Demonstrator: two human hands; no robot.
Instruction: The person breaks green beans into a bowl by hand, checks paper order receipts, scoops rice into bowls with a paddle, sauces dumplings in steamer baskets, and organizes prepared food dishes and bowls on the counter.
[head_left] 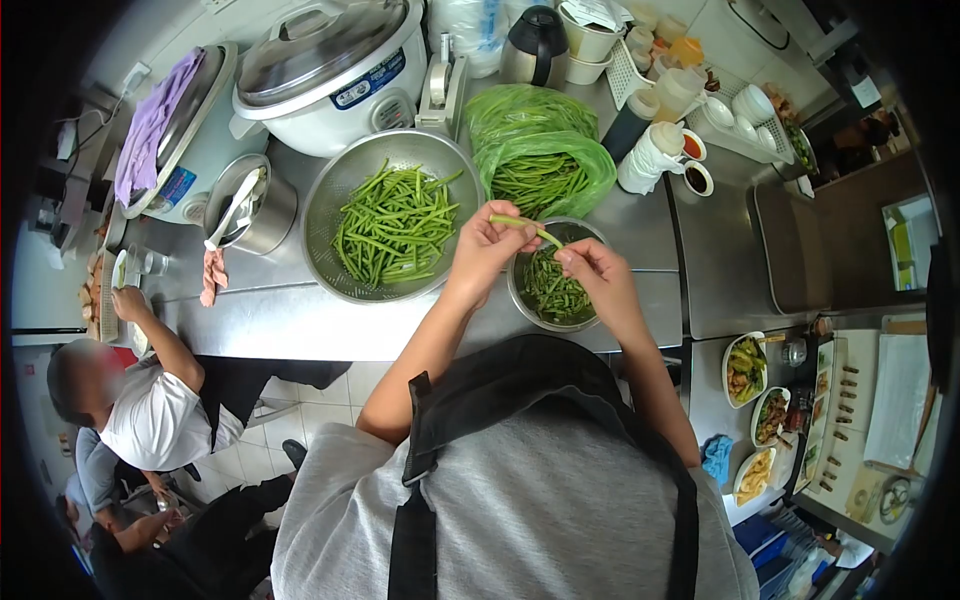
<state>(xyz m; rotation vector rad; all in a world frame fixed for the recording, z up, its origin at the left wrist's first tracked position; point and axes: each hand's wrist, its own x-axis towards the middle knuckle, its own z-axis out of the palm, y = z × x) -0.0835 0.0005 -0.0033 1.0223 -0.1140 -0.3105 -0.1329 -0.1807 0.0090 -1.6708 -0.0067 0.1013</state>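
A green bean (pixel 522 222) is stretched between my two hands, above the near side of a green plastic bag (pixel 532 115) full of long beans. My left hand (pixel 490 250) pinches one end of it, and my right hand (pixel 592 272) pinches the other, lower end. Under my hands stands a small metal bowl (pixel 516 285) with short green pieces (pixel 556 290) inside. To the left, a large perforated metal colander (pixel 318 225) holds a heap of snapped green beans (pixel 395 225).
Rice cookers (pixel 335 80) stand behind the colander, with a metal pot (pixel 275 215) to its left. Sauce bottles (pixel 650 155) and small sauce bowls (pixel 698 180) are right of the bag. Other people (pixel 150 430) sit at the lower left. Filled dishes (pixel 745 370) lie at right.
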